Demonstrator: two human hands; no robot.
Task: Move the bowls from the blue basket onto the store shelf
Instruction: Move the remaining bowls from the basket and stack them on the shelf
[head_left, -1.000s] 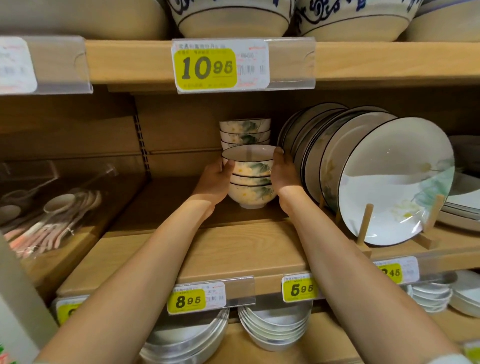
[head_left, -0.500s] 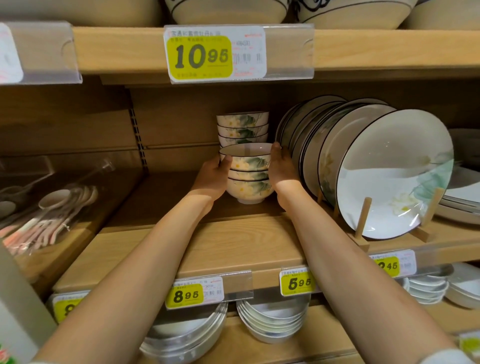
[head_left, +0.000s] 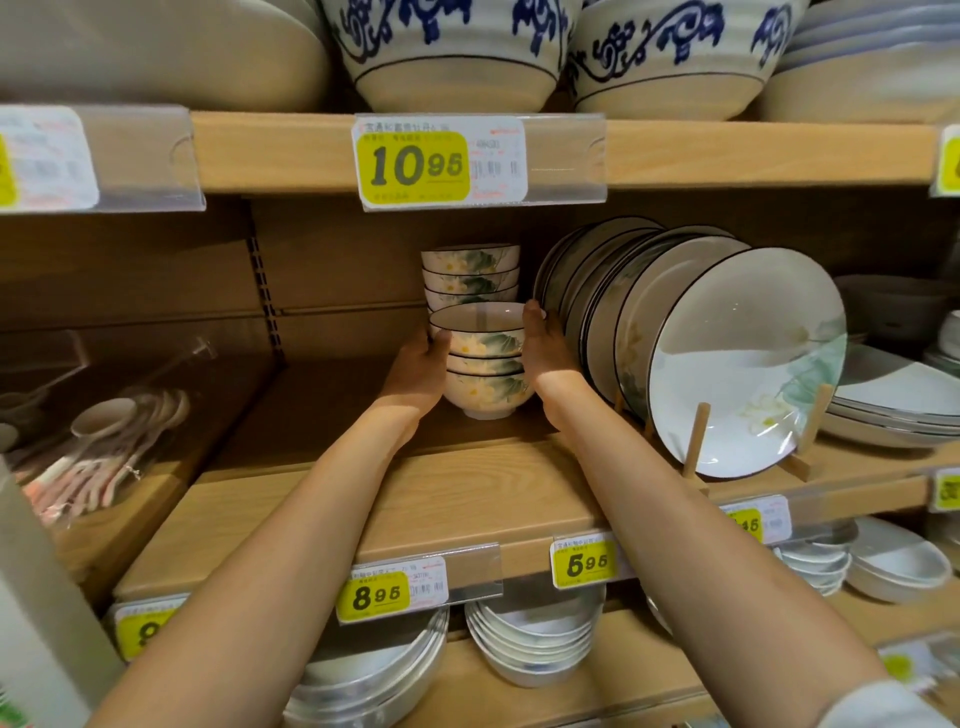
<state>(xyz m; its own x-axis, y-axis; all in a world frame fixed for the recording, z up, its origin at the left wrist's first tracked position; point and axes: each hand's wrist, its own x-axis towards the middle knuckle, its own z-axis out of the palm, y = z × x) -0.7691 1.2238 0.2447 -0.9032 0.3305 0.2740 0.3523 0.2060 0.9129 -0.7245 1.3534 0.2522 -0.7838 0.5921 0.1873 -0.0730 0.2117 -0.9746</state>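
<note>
Okay, both hands are on the stack of bowls (head_left: 488, 384), about mid-depth on the middle shelf (head_left: 467, 499), a pale wood-grain board. The left hand (head_left: 415, 374) cups the stack's left side, thumb up at the top rim. The right hand (head_left: 543, 353) presses along the right side, thumb tip at the rim. The fingers go round the back, hidden. The stack is four round, glossy ceramic bowls, cream with yellow flowers and green leaves and a thin dark rim line. The foot ring looks to be down on the board.

A matching second stack (head_left: 470, 273) stands just behind it, against the back panel. Just right of the right hand, a row of plates (head_left: 737, 364) stands on edge in a wooden peg rack (head_left: 696, 436); they are round, shiny and white with a black rim and a faint green print.

At far left, ceramic spoons (head_left: 104, 447) lie in a clear plastic bin. Big ribbed bowls with blue scrollwork (head_left: 452, 52) are on the top shelf. Yellow price tags in clear strips read 10.95 (head_left: 415, 166), 8.95 (head_left: 376, 597) and 5.95 (head_left: 584, 564). Plain white bowls (head_left: 530, 644) are nested on the lower shelf.
</note>
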